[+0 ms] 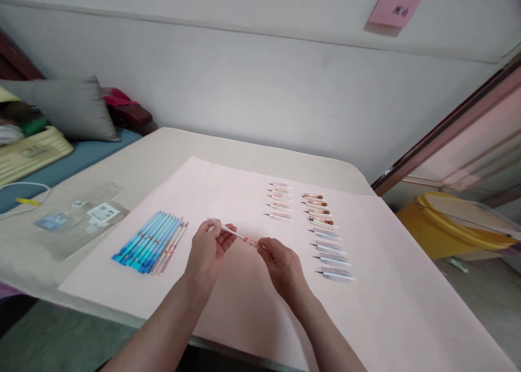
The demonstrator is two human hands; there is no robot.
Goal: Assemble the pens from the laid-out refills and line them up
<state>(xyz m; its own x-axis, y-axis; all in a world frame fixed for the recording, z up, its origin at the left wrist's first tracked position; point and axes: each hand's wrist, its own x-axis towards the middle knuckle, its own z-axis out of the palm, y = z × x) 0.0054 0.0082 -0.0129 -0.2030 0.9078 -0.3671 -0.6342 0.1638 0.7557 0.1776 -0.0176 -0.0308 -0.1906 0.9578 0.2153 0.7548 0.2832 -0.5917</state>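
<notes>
A slim white pen (244,238) with small red markings is held level above the pink sheet. My left hand (205,247) pinches its left end between thumb and index finger, the other fingers loosely curled. On the opposite end, the fingers of my right hand (283,261) are closed around the patterned part. Left of my hands lies a row of blue pens (142,247), with several white-and-red pens (171,248) alongside. To the right are two columns of short dark-tipped pen pieces: pale pink ones (280,205), brown-and-cream ones (319,212) and grey clear-looking ones (334,259).
The pink sheet (228,187) covers much of the pale table (252,148). Plastic packets with labels (101,213) lie at the left. Beyond are a grey cushion (87,109) and a yellow basket (36,152). A yellow tub (451,225) stands on the floor at right.
</notes>
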